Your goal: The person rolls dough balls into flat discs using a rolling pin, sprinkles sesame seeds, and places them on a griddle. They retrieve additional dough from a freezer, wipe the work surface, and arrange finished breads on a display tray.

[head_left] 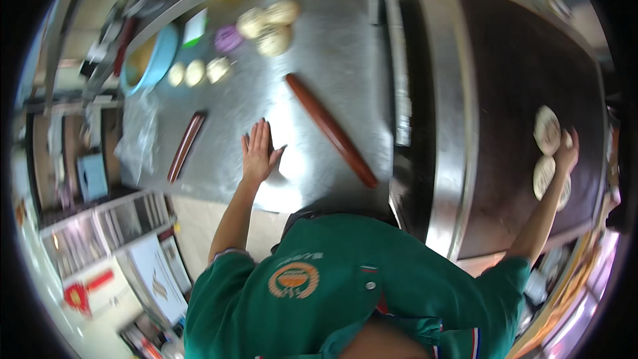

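Meanwhile my left hand [258, 153] lay open and flat on the counter [332, 60], just beside the long rolling pin [331, 129]; my right hand [565, 153] touched flatbreads [547, 129] on the griddle [518, 80], grip unclear.

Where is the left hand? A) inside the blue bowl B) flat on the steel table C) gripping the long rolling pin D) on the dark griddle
B: the left hand lies open, palm down, on the steel table, apart from the long rolling pin; only the right hand is at the griddle.
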Motion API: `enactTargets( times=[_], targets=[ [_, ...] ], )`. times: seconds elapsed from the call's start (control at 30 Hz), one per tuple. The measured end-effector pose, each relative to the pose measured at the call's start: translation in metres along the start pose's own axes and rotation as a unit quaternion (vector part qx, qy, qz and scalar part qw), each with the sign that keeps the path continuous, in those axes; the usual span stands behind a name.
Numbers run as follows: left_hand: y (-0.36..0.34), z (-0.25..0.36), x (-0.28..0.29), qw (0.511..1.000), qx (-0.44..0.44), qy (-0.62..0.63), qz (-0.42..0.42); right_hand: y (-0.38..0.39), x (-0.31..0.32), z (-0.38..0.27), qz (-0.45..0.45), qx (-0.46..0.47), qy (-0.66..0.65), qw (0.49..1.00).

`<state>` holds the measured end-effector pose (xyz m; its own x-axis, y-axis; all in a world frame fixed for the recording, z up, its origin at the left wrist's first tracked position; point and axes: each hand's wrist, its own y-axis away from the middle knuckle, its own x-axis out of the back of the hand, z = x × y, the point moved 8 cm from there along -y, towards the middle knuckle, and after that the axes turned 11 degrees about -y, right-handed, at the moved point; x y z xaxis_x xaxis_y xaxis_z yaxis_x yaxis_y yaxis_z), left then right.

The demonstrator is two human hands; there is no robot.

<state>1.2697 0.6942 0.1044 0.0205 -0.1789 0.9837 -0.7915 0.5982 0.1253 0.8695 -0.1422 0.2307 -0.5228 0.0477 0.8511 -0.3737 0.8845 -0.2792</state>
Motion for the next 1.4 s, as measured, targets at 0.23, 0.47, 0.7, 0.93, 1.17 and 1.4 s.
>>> enactTargets(
  times=[0.23,0.47,0.7,0.93,1.17,1.4],
  targets=[
    [-0.066,-0.148,0.048,0.958,0.174,0.05,0.221,0.223,0.01,-0.302,-0.001,0.357,-0.227,0.906],
    [-0.312,-0.093,0.013,0.922,0.277,0.269,-0.025,0.434,-0.152,-0.449,-0.401,0.27,-0.216,0.848],
    [-0.226,-0.032,0.068,0.753,0.143,0.643,-0.005,0.468,-0.182,-0.428,-0.352,0.216,-0.172,0.895],
    [-0.007,0.0,0.04,0.701,0.062,0.677,-0.216,0.468,-0.174,-0.418,-0.31,0.2,-0.077,0.926],
    [0.021,0.052,0.047,0.965,-0.167,0.149,0.137,0.449,-0.18,-0.438,-0.33,0.134,-0.093,0.93],
    [0.038,0.069,0.01,0.98,-0.155,0.083,0.092,0.494,-0.164,-0.441,-0.384,0.092,-0.186,0.9]
  ],
)
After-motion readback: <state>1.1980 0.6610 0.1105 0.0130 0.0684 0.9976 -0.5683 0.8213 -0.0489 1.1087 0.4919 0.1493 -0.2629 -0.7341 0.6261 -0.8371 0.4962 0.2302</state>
